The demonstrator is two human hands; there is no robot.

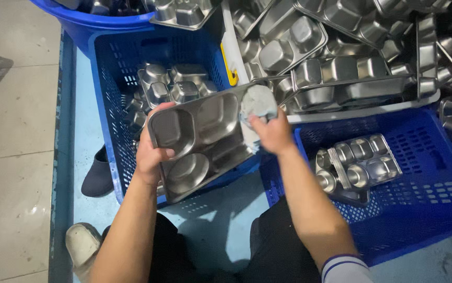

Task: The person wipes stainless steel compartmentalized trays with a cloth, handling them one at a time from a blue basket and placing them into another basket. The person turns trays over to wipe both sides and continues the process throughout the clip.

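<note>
1. The metal tray [199, 141] is the thing to look from. It has dips for food and is held up in the air, over the near edge of the left blue crate [105, 105]. Its open side faces up at the camera. Its long side runs from low left to high right.
2. A big pile of metal trays [341, 57] lies behind the tray and to its right, mostly upside down.
3. The right blue crate [425, 178] sits to the right of the tray. A few small trays [359, 165] lie in it.
4. A blue tub [95, 21] stands behind the tray, far to the left.
5. The left hand [152, 152] is closed on the tray's left short edge, thumb inside a dip. It is the hand that carries the tray.
6. The right hand [273, 133] is closed on a grey cloth [257, 102] and presses it on the tray's top right corner.
7. A yellow handle shape [230, 71] on a white strip [232, 47] shows just behind the tray. I see no labels.
8. A dark shoe [99, 175] is left of the tray and a pale shoe [82, 243] is below it.
</note>
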